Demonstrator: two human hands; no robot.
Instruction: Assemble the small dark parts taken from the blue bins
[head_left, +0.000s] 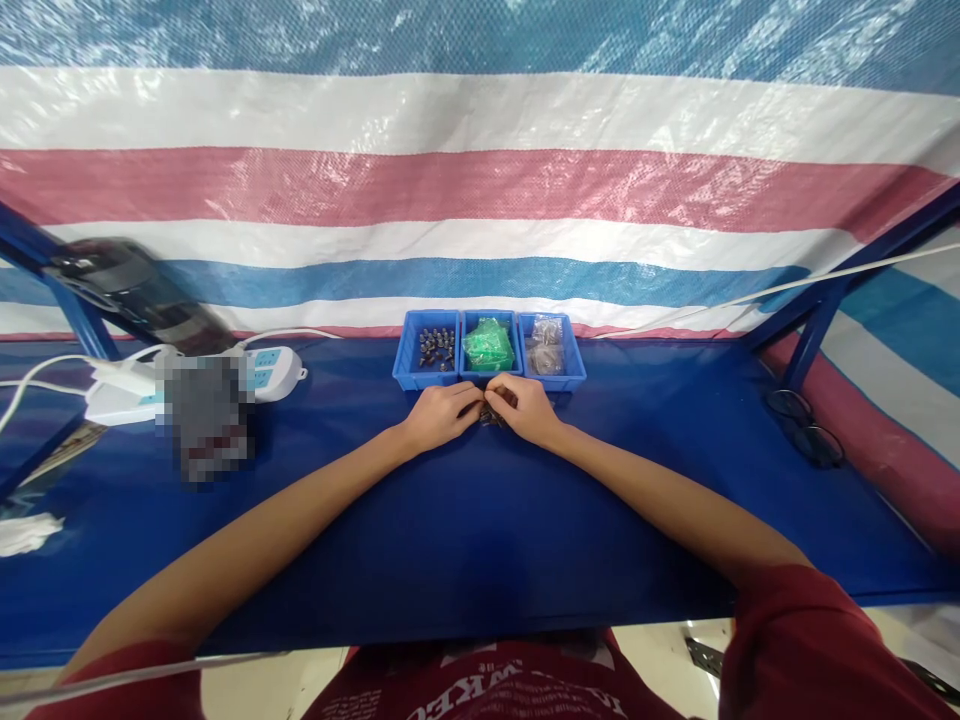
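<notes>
My left hand (442, 415) and my right hand (527, 408) meet at the middle of the table, just in front of the blue bins. The fingers of both are closed and pinched together; what they hold is too small and hidden to name. Small dark metal pieces (491, 414) show between and under the fingertips. Beyond the hands stand three blue bins in a row. The left bin (406, 352) has several small dark metal parts (437, 344) in it. Green plastic packets (488, 345) fill the middle bin (466, 322). Clear bags (545, 352) lie in the right bin (574, 362).
At the left on the blue table (480, 540) lies a white power strip (279, 372) with cords, beside a pixelated dark object (208, 415). A dark bottle (142, 290) leans behind it. Eyeglasses (817, 442) lie at the right. A striped tarp (480, 185) hangs behind.
</notes>
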